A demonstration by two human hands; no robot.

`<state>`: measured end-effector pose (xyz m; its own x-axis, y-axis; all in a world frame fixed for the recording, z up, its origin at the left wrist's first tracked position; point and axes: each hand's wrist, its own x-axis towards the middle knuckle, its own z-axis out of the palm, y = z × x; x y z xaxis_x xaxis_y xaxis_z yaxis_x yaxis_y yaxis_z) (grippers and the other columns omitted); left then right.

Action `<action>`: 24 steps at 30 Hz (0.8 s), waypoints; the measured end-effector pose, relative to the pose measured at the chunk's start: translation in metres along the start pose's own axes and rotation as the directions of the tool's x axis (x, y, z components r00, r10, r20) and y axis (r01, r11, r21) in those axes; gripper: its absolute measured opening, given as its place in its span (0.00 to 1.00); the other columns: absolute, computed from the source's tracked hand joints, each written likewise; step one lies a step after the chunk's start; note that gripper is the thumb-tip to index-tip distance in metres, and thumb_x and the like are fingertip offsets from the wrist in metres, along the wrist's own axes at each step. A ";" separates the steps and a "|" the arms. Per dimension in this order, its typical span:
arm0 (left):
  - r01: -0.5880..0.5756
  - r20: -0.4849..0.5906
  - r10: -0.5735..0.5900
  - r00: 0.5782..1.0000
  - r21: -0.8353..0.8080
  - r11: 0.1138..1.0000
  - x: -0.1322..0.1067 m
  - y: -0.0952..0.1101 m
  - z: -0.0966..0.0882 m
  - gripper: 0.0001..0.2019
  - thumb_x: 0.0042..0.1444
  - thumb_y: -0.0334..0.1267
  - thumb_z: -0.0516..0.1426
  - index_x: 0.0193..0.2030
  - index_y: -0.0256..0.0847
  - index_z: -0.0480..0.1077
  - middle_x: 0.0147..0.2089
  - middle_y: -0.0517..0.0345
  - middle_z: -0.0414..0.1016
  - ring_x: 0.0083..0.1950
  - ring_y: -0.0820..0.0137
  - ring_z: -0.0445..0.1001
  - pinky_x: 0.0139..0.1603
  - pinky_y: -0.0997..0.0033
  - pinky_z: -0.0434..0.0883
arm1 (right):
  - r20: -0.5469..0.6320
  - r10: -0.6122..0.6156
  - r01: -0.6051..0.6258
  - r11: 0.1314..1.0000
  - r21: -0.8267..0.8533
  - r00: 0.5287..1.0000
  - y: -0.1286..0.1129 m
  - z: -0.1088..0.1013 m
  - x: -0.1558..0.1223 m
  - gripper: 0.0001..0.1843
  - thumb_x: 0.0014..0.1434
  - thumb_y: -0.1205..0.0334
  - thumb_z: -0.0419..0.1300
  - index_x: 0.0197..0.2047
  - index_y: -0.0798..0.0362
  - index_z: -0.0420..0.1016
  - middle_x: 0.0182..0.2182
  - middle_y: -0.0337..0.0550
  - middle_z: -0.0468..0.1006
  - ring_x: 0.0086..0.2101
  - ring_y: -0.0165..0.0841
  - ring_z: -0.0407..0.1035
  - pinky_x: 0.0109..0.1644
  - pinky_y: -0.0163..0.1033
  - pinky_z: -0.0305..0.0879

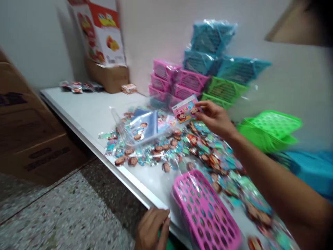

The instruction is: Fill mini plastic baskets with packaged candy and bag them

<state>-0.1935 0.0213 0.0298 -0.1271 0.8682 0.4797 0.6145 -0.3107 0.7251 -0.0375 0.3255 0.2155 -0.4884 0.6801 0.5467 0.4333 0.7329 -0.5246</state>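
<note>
My right hand [215, 118] pinches a small pink and light-blue sticker pack [186, 109] by its right end, thumb below and fingers above. The pack is held up over a clear plastic tub [153, 137] holding a blue-backed packet [145, 125] and other printed packs. Loosely curled, my left hand [153, 227] lies at the table's front edge; whatever is in its fingers, if anything, is hidden. To its right a pink perforated basket [206, 211] in clear wrap sits near that edge. Small wrapped pieces with cartoon faces [161, 149] spread around the tub and under my right arm.
Wrapped pink baskets [166, 69], blue baskets [205, 62] and green baskets [227, 88] are stacked against the wall. Loose green baskets [270, 130] stand at right. Cartons [108, 78] stand at the back left, and brown boxes [39, 139] beside the white table [85, 107]. Part of a person shows at upper right.
</note>
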 end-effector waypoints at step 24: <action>-0.431 0.205 0.381 0.901 0.337 0.837 -0.040 0.103 0.074 0.15 0.53 0.29 0.55 0.48 0.42 0.71 0.46 0.51 0.75 0.48 0.60 0.69 0.55 0.48 0.60 | 0.339 0.600 -0.639 0.398 0.658 0.724 -0.043 -0.025 -0.419 0.19 0.52 0.52 0.64 0.46 0.50 0.73 0.41 0.43 0.76 0.41 0.35 0.69 0.48 0.43 0.65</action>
<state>-0.0669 -0.0166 0.0489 0.2798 0.7435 0.6074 0.8315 -0.5039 0.2338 0.1677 0.0102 0.0255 -0.3506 0.9259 -0.1407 -0.0142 -0.1555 -0.9877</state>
